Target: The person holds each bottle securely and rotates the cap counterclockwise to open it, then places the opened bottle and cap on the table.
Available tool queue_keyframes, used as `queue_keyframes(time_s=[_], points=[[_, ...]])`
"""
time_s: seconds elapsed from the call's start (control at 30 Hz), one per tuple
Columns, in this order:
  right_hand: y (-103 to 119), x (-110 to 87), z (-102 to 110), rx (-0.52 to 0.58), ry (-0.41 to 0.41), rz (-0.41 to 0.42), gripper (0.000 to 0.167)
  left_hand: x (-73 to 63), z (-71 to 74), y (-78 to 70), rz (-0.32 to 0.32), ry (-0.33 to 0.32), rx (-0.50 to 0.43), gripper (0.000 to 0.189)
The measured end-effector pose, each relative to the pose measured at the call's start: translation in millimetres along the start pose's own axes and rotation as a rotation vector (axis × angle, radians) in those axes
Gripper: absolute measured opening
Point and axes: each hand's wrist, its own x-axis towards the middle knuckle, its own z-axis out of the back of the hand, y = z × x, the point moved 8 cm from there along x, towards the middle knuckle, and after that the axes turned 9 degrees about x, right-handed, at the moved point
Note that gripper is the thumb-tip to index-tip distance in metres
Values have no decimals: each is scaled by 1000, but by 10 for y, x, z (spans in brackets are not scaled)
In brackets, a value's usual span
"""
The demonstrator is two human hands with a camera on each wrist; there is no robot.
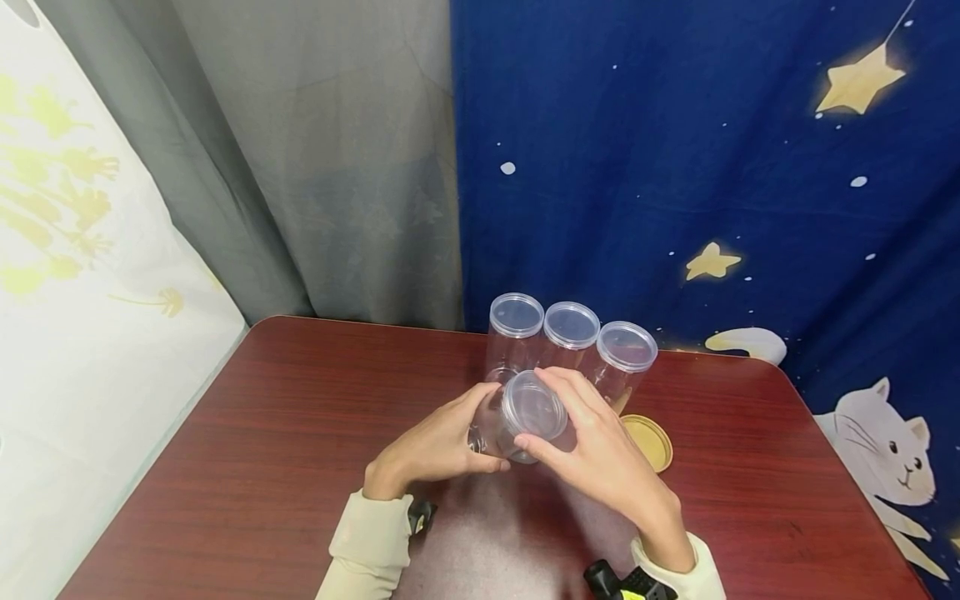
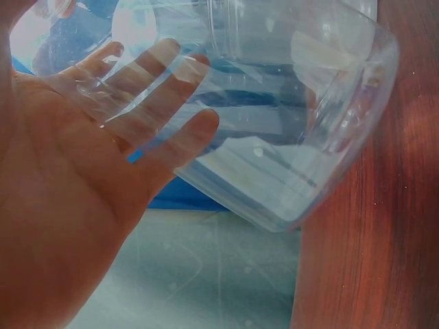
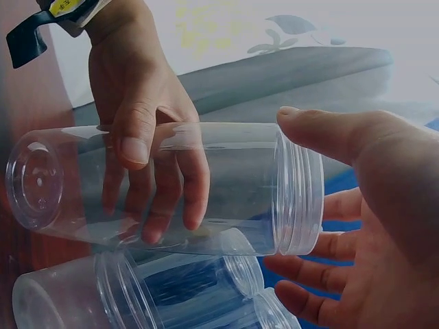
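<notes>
A clear plastic jar (image 1: 487,421) is held tilted above the table, its translucent lid (image 1: 534,406) facing up toward the head camera. My left hand (image 1: 438,437) grips the jar's body, thumb on one side and fingers around the other, as the right wrist view shows. At the lid end, my right hand (image 1: 603,446) spans the rim with the thumb on one edge and the fingers on the opposite side. Through the clear wall in the left wrist view, the left fingers (image 2: 182,86) show. Nothing is visible inside the jar.
Behind the hands, three similar lidded jars stand in a row: left jar (image 1: 513,346), middle jar (image 1: 564,354) and right jar (image 1: 611,383). A gold lid (image 1: 649,443) lies right of them on the reddish-brown table (image 1: 322,408). Curtains (image 1: 360,167) border the far edge.
</notes>
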Motion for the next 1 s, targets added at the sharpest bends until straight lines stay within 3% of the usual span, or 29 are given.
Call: queue_keyframes(time_s=[0.7, 1.0], points=[[-20, 12, -7, 83, 39, -10, 78, -5, 4, 0, 1, 3, 8, 90], [-61, 23, 53, 82, -62, -58, 76, -1, -6, -13, 9, 10, 36, 91]])
